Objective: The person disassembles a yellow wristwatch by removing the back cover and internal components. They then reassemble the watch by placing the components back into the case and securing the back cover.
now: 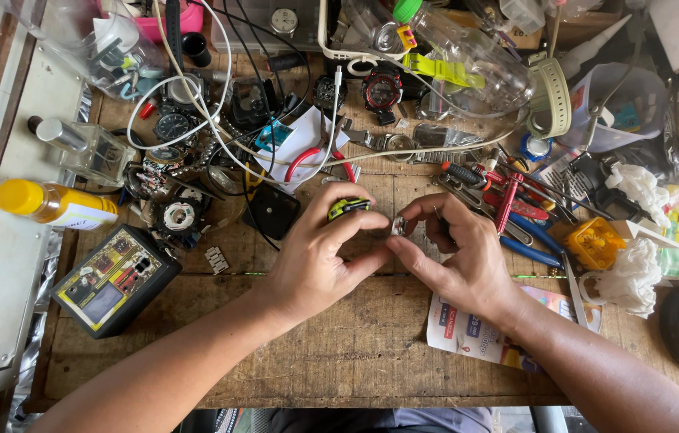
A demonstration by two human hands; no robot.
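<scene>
The left hand (311, 256) closed its grip on a yellow-and-black watch case (347, 207), while the right hand (456, 252) pinched a small metal part (398, 227) between the two grips, above the wooden tabletop (355, 345). The fitting step seemed under way; aligning that part with the case would call for fine, steady fingertip control.

Place: a small watch-repair workshop is showing here, seen from above.
Bench: a worn wooden worktop (339, 353) is carrying the clutter.
Stock: loose wristwatches (173, 126) and a red-and-black digital watch (382, 88) are lying about.
Tools: red-handled pliers (311, 156), screwdrivers (508, 200) and a black tester box (115, 278) are sitting within reach.
Supplies: a yellow-capped bottle (55, 204), a clear glass bottle (87, 148) and white cables (195, 88) are crowding the back.
</scene>
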